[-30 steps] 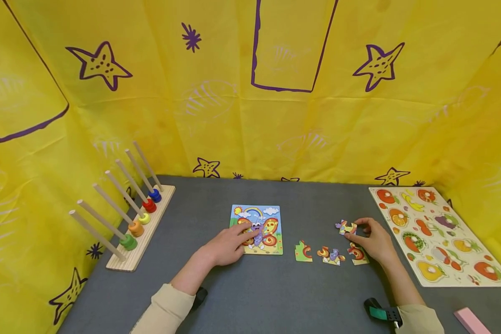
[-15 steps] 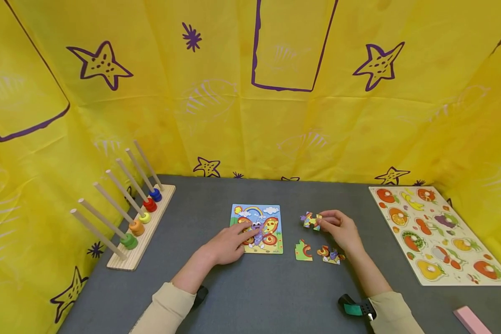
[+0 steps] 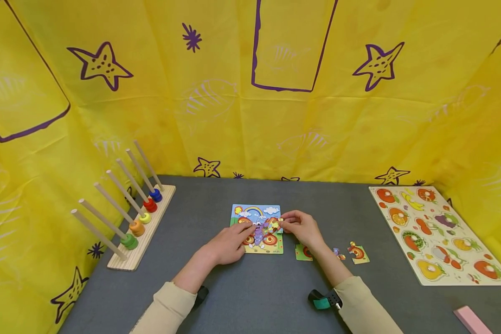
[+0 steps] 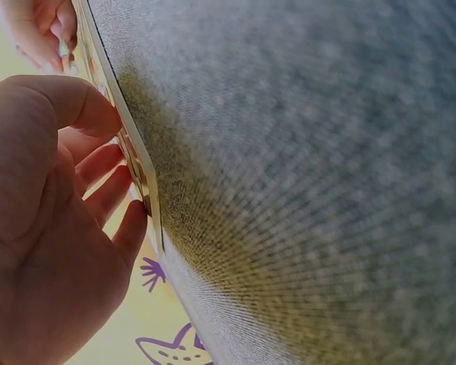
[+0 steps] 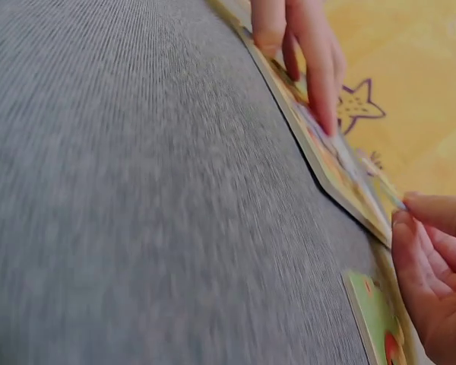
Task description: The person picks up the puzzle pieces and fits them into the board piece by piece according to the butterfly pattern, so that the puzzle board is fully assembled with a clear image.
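A square butterfly picture puzzle board (image 3: 271, 211) lies on the dark table, mid-view in the head camera. My left hand (image 3: 227, 245) rests on its left half, fingers stretched over the picture; the left wrist view shows my thumb (image 4: 91, 106) at the board's edge. At the right edge, my right hand (image 3: 304, 228) pinches a jigsaw piece (image 3: 274, 225) between thumb and fingertips. In the right wrist view this jigsaw piece (image 5: 387, 188) is tilted over the board. Below my right hand lies a green loose piece (image 3: 302, 253), with another piece (image 3: 338, 253) partly hidden behind the forearm.
A third loose piece (image 3: 360, 254) lies to the right of the forearm. Farther right is a wooden fruit puzzle board (image 3: 438, 236), with a pink block (image 3: 471, 320) near the front. A peg stand (image 3: 150, 232) with coloured rings stands left. Yellow cloth (image 3: 242, 130) hangs behind.
My right hand has carried the jigsaw piece leftward from above the loose pieces to the board's right edge. My left hand has stayed on the board.
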{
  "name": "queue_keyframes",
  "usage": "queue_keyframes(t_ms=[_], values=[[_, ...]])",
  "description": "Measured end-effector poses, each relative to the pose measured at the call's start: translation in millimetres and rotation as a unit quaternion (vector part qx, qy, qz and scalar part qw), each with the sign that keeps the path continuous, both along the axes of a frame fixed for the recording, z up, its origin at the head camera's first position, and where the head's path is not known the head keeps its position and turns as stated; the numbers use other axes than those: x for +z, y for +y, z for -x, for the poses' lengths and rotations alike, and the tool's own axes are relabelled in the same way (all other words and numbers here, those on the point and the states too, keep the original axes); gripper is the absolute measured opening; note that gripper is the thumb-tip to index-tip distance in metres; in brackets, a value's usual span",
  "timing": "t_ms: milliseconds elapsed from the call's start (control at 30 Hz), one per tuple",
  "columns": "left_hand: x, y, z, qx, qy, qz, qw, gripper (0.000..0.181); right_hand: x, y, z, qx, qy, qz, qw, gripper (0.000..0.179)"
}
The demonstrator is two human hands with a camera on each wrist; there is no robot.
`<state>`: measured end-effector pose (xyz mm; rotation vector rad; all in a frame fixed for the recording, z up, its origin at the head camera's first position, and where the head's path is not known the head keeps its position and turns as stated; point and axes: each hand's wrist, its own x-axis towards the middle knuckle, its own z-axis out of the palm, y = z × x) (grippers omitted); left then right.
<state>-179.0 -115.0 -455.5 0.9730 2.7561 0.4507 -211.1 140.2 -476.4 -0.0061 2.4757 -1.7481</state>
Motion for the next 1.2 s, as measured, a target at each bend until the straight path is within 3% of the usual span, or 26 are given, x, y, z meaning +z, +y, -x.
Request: queue_keyframes(t_ms=[200,400,1200], values=[[0.0,2.2,0.5,0.004,0.000,0.007,1.0000,0.056,1.1,-12.0,1.9,-0.006,0.019,-0.083,0.9964,0.021],[-0.7,5.2,0.8,0.005,0.012,0.029,0.9995,0.056,3.2,-18.0,1.4,-0.005,0.042,-0.121,0.9918,0.019],[-1.2,7.1,0.3,0.007,0.022,0.039,0.9990,0.055,-3.4,-20.8,1.2,-0.002,0.068,-0.150,0.9864,0.018]])
